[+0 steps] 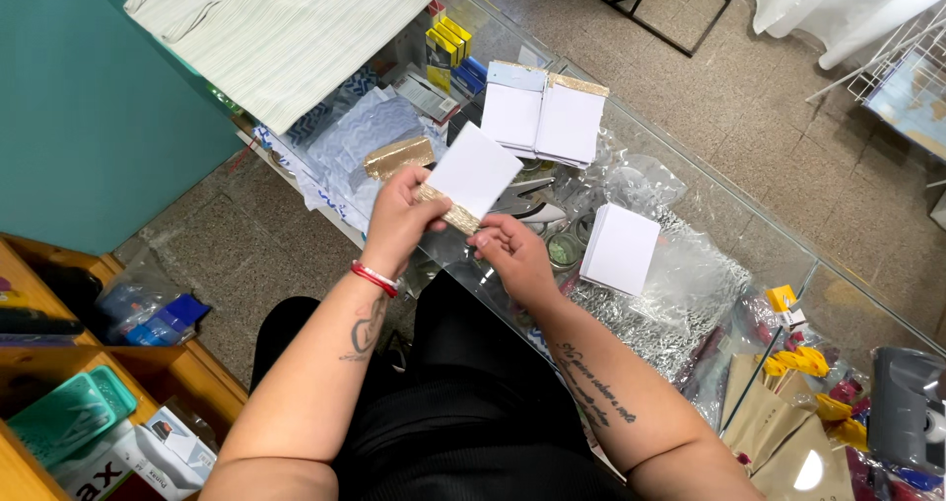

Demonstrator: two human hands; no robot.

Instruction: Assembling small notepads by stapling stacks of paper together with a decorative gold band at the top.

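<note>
A small white card with a gold glitter strip along its lower edge (471, 178) is held tilted above the glass counter (769, 235). The left hand (399, 220), forearm raised, pinches the strip's left end with thumb and fingers. The right hand (514, 250) touches the strip's right end with its fingertips, fingers curled. Just beyond lie two stacks of similar white cards (542, 117); another stack of plain white cards (619, 248) sits to the right.

White card with a glittery gold edge

The white card (475, 173) is blank, rectangular, tilted diagonally, held up over the glass worktop (749, 225), with its gold glitter strip (448, 211) along the lower edge.
</note>
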